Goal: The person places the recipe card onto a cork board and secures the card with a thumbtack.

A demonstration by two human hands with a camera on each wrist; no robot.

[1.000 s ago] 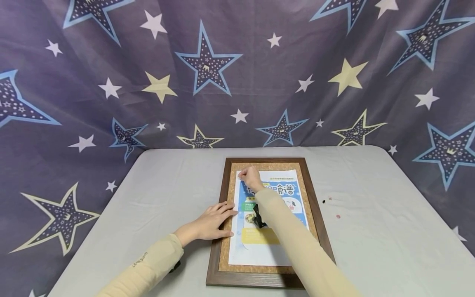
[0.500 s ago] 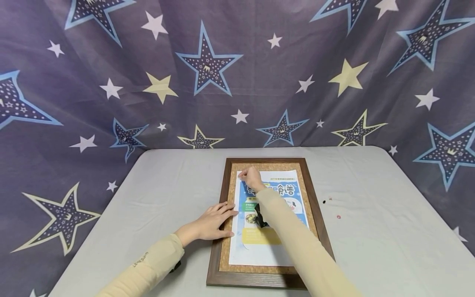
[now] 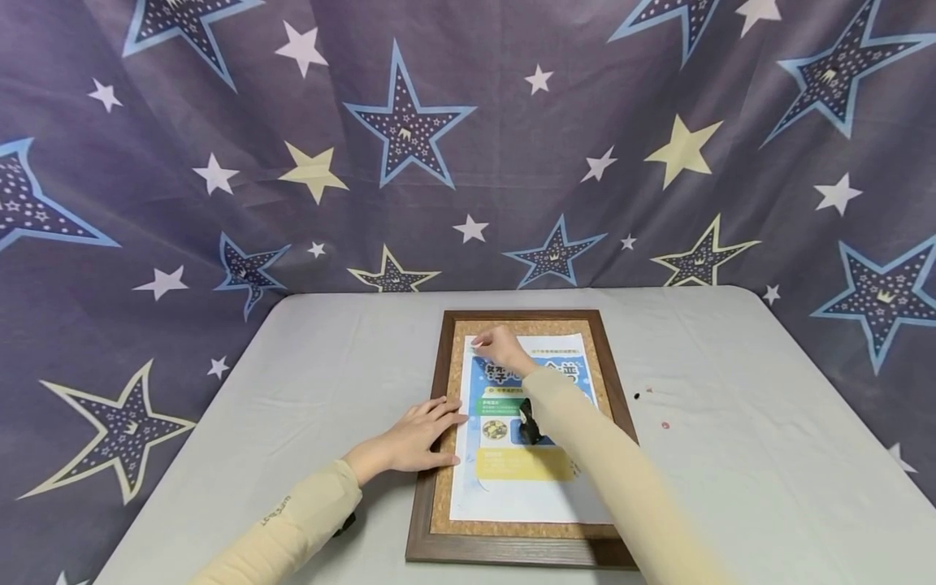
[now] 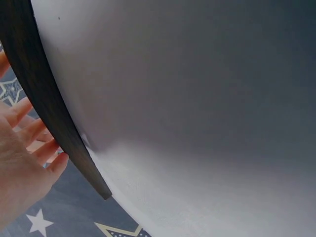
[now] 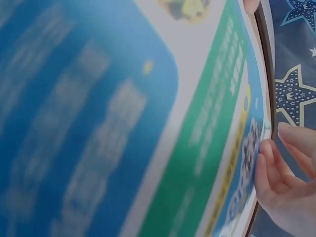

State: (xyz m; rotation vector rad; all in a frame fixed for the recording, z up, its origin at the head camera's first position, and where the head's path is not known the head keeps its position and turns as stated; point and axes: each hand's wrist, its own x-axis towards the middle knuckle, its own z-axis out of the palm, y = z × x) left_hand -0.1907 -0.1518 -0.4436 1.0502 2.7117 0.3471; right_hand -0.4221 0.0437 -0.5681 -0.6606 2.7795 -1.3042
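Note:
A printed poster (image 3: 504, 500) with blue, green and yellow blocks lies on a cork board (image 3: 449, 520) in a dark wooden frame (image 3: 504, 551). My left hand (image 3: 413, 437) rests over the frame's left side, fingers spread, fingertips at the poster's left edge. At the poster's top left corner is my right hand (image 3: 503, 349). In the right wrist view, thumb and fingers of the right hand (image 5: 286, 173) stand apart, beside a small pale teal spot (image 5: 267, 124) at the corner, perhaps a pushpin. The left wrist view shows the left hand (image 4: 29, 148) against the frame's edge.
On the grey-white tablecloth (image 3: 329, 349), right of the frame, lie a tiny black item (image 3: 637, 396), a small reddish one (image 3: 649, 390) and a pink round one (image 3: 665, 425). A purple star-patterned curtain (image 3: 497, 146) hangs behind and at both sides.
My right hand and forearm have shifted slightly right at the poster's top left corner, showing more of the print. The left hand stays where it was.

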